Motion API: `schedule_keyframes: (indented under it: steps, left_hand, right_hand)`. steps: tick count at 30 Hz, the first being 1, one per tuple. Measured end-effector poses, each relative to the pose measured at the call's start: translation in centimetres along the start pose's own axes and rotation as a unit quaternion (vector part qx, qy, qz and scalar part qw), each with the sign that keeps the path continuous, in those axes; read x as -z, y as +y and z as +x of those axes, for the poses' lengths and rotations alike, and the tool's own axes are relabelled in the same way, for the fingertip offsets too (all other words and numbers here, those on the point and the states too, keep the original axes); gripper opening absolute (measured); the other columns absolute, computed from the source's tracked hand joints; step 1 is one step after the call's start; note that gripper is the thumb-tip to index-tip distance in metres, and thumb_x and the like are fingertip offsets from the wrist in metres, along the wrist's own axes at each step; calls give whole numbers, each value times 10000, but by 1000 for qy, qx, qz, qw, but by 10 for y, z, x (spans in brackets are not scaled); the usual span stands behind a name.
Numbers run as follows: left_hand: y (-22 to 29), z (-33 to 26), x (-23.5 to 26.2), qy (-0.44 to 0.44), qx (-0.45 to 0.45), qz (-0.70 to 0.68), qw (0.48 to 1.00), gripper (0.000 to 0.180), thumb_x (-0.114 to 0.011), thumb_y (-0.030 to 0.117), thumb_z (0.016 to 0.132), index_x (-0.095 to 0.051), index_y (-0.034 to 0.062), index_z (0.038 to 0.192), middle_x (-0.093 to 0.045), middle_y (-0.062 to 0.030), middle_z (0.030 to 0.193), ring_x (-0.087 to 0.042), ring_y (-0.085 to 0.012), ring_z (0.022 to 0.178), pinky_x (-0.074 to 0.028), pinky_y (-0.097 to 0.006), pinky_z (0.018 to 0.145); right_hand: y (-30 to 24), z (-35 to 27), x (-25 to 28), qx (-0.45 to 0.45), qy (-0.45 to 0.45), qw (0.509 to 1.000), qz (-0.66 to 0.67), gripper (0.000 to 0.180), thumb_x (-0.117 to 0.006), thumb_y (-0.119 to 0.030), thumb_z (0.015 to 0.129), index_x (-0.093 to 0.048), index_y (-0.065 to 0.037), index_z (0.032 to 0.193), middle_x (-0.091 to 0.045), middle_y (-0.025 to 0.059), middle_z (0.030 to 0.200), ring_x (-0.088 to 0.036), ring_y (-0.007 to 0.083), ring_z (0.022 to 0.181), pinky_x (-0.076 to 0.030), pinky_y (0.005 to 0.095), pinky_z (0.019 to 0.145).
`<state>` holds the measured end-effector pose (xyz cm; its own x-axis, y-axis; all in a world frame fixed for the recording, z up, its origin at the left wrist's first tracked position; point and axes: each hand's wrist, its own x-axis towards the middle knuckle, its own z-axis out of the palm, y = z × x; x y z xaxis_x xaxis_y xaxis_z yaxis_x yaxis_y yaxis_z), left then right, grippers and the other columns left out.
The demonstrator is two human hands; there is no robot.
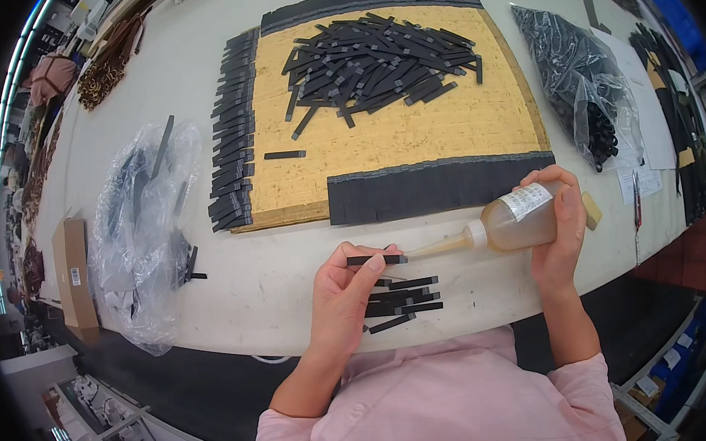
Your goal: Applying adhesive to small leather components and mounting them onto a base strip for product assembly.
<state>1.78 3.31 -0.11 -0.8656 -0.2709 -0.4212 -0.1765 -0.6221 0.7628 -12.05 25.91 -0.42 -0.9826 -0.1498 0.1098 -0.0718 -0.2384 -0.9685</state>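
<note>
Two grips to note in the head view, both clamped on something. In the left hand point(341, 300), pinched between thumb and fingers: one narrow black strip point(363, 261). Runs crosswise, long axis nearly level from left to right, with the grey end point(396, 259) projecting past the thumb on the right. In the right hand point(558, 221), clasped around its far end from the nozzle: one translucent squeeze bottle point(520, 230) of amber tint, lying nearly crosswise, with the white collar point(476, 233) and tapered nozzle point(442, 245) directed left and slightly toward the body, at the left grip.

Relation to control, as judged: nozzle tip against grey end. Nearly in line, strip from the left and nozzle from the right, tip at the grey end or just beside it; cannot tell from this angle whether touching. Treat the left hand as nearer to the strip, and the right hand as well apart from it, with the bottle's length between.

To the right of the left grip, on the near side: several loose black strips point(393, 303) on the table point(269, 310), roughly parallel with the held one. Beyond both grips: a yellow board point(413, 137), bearing a heap of strips point(382, 61), with a neat row point(442, 189) along its near edge. Just right of the right grip: a small yellow block point(592, 212).
</note>
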Motion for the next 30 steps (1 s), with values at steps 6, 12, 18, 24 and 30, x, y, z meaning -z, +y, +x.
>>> schedule_keyframes:
  steps: [6,12,18,24,30]
  left_hand:
    - [0,0,0,1,-4,0,1000,92,-594,44,995,-544,26,920,-676,-137,1034,-640,-286,1180,-431,-427,1114]
    - [-2,-1,0,7,-8,14,1000,88,-598,48,997,-548,24,928,-679,-131,1031,-638,-282,1184,-447,-415,1092]
    - [-2,-1,-2,10,1,17,1000,91,-595,36,996,-540,34,924,-684,-123,1036,-633,-274,1192,-460,-407,1081]
    - [-4,-1,0,9,-7,28,1000,90,-601,39,993,-541,33,926,-687,-121,1034,-632,-270,1192,-460,-406,1081]
    - [-4,1,-1,12,-6,35,999,99,-609,44,990,-541,33,919,-683,-117,1027,-634,-267,1187,-456,-398,1079]
  right_hand:
    - [0,0,2,-18,-22,1000,4,302,-485,-304,1052,-549,-25,1148,-626,106,1056,-633,163,974,-501,299,891]
    - [-4,1,-1,-42,-13,998,44,318,-491,-323,1045,-548,-26,1143,-626,110,1054,-635,171,966,-503,298,884]
    - [-2,0,-2,-17,-1,1000,-3,328,-482,-330,1048,-549,-25,1147,-628,113,1059,-640,171,987,-502,298,896]
    - [-1,0,-2,-20,-5,1000,-6,322,-480,-322,1049,-552,-24,1147,-631,112,1063,-640,173,994,-498,304,906]
    - [-1,2,-3,-19,-3,999,-29,330,-486,-333,1043,-566,-24,1129,-631,100,1057,-620,153,982,-477,284,901]
